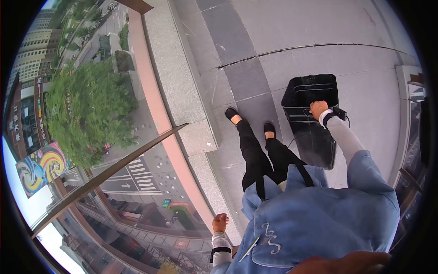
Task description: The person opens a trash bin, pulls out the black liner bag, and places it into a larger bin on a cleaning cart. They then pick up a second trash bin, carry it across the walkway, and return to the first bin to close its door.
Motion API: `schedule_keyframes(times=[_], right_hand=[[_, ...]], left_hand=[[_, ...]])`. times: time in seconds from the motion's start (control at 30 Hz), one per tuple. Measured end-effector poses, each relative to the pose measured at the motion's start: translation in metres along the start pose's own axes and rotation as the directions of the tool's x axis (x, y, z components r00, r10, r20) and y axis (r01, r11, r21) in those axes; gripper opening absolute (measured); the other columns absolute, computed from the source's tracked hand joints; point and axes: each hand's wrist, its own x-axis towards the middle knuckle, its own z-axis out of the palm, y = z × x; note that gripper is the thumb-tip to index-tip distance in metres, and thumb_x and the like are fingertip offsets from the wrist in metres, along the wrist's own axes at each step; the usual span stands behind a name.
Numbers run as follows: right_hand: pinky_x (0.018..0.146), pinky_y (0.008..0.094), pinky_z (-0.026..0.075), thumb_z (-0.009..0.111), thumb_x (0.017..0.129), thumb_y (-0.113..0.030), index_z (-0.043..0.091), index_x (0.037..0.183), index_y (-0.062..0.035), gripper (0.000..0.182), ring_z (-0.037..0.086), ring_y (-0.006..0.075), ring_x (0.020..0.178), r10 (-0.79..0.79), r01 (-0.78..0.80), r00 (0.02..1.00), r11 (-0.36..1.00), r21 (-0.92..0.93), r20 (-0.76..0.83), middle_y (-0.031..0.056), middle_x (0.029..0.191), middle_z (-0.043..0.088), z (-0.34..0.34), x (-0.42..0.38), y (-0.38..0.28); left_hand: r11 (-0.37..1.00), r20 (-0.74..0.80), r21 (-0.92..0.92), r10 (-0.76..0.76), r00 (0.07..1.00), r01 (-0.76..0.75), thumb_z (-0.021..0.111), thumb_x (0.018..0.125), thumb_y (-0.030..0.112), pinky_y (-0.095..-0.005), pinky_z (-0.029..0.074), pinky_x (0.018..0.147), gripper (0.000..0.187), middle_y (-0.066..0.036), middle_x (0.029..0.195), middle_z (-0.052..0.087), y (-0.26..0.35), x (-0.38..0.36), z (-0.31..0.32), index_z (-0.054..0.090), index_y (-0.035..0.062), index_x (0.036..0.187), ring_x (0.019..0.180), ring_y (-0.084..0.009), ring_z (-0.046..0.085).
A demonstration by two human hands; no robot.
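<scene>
My right hand (318,109) is closed around the near rim or handle of a tall black bin (315,148). The bin has an open top and stands on the floor to the right of my feet. A small black box with a thin cable (339,114) sits beside my right wrist, partly behind the cuff. My left hand (220,223) hangs near the stone window ledge (200,137) with its fingers curled in, and I see nothing in it. Both wrists wear a black band over pale sleeves.
Grey floor tiles (319,27) with a darker strip (253,86) and a narrow slot (292,48) lie ahead. On the left, a glass window with a brown metal frame (114,171) looks down on a street and a tree (91,109). A framed glass panel (406,118) stands at the right.
</scene>
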Motion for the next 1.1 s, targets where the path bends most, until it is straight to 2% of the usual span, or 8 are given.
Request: schedule_keyframes(times=[0.07,0.2,0.33,0.4,0.53,0.73,0.93,1.1], right_hand=[[0.061,0.0328,0.043,0.052,0.073,-0.036,0.055,0.085,-0.0069,0.031,0.056,0.0237,0.074,-0.014,0.013,1.000,0.999,-0.052,-0.014,0.0081,0.079,0.057,-0.008,0.033,-0.005],[0.063,0.0340,0.041,0.057,0.070,-0.032,0.056,0.084,-0.0075,0.028,0.055,0.0238,0.075,-0.041,0.038,0.997,0.998,-0.059,-0.059,0.0085,0.079,0.057,-0.025,0.093,-0.016],[0.075,0.0360,0.037,0.057,0.070,-0.034,0.054,0.089,-0.0086,0.032,0.051,0.0237,0.085,-0.079,0.080,0.997,0.990,-0.113,0.012,0.0077,0.086,0.055,-0.044,0.157,-0.021],[0.078,0.0363,0.036,0.056,0.070,-0.035,0.054,0.090,-0.0089,0.033,0.049,0.0233,0.089,-0.064,0.071,0.996,0.991,-0.115,0.062,0.0073,0.089,0.054,-0.051,0.178,-0.024],[0.081,0.0379,0.035,0.057,0.070,-0.033,0.054,0.089,-0.0093,0.031,0.047,0.0222,0.094,-0.089,0.106,0.987,0.986,-0.128,0.135,0.0069,0.093,0.053,-0.060,0.226,-0.027],[0.082,0.0370,0.038,0.059,0.068,-0.027,0.052,0.093,-0.0082,0.032,0.044,0.0235,0.100,-0.065,0.070,0.995,0.996,-0.057,0.081,0.0075,0.099,0.049,-0.058,0.285,-0.030],[0.083,0.0380,0.038,0.059,0.068,-0.024,0.052,0.093,-0.0103,0.030,0.038,0.0214,0.107,-0.057,0.066,0.989,0.996,-0.067,0.138,0.0041,0.102,0.048,-0.069,0.323,-0.019],[0.085,0.0383,0.037,0.059,0.069,-0.025,0.051,0.098,-0.0097,0.034,0.036,0.0230,0.111,0.019,-0.009,0.989,0.997,-0.070,0.144,0.0050,0.110,0.046,-0.055,0.356,0.001]], left_hand=[[0.999,0.026,0.040,-0.020,0.999,0.019,0.055,0.075,0.016,-0.0228,0.041,0.046,0.013,-0.006,0.063,0.056,0.021,0.022,0.001,0.055,0.0036,0.079,0.053,-0.0120,0.052],[0.995,0.071,0.066,-0.074,0.995,0.069,0.054,0.075,0.017,-0.0238,0.043,0.048,0.015,-0.006,0.063,0.057,0.069,0.057,-0.002,0.056,0.0030,0.081,0.054,-0.0129,0.053],[0.996,0.033,-0.030,-0.084,0.996,0.085,0.054,0.076,0.017,-0.0224,0.043,0.048,0.014,-0.006,0.064,0.057,0.124,0.078,-0.007,0.056,0.0039,0.081,0.055,-0.0122,0.054],[0.987,0.034,-0.103,-0.116,0.993,0.119,0.054,0.076,0.018,-0.0225,0.043,0.049,0.016,-0.006,0.065,0.057,0.130,0.088,-0.018,0.055,0.0031,0.082,0.056,-0.0124,0.054],[0.974,0.045,-0.076,-0.209,0.977,0.212,0.053,0.075,0.016,-0.0236,0.044,0.050,0.015,-0.008,0.065,0.056,0.152,0.097,-0.026,0.055,0.0024,0.082,0.054,-0.0140,0.053],[0.955,0.057,-0.028,-0.293,0.954,0.295,0.053,0.077,0.019,-0.0268,0.046,0.055,0.019,-0.008,0.068,0.057,0.171,0.102,-0.025,0.054,0.0011,0.084,0.059,-0.0156,0.055],[0.902,0.057,-0.042,-0.427,0.903,0.429,0.054,0.075,0.019,-0.0271,0.046,0.056,0.022,-0.010,0.070,0.057,0.184,0.105,-0.019,0.054,0.0005,0.086,0.062,-0.0181,0.056],[0.894,0.033,-0.080,-0.440,0.897,0.441,0.052,0.075,0.017,-0.0279,0.047,0.057,0.021,-0.011,0.070,0.057,0.186,0.111,-0.019,0.053,-0.0004,0.086,0.062,-0.0187,0.056]])
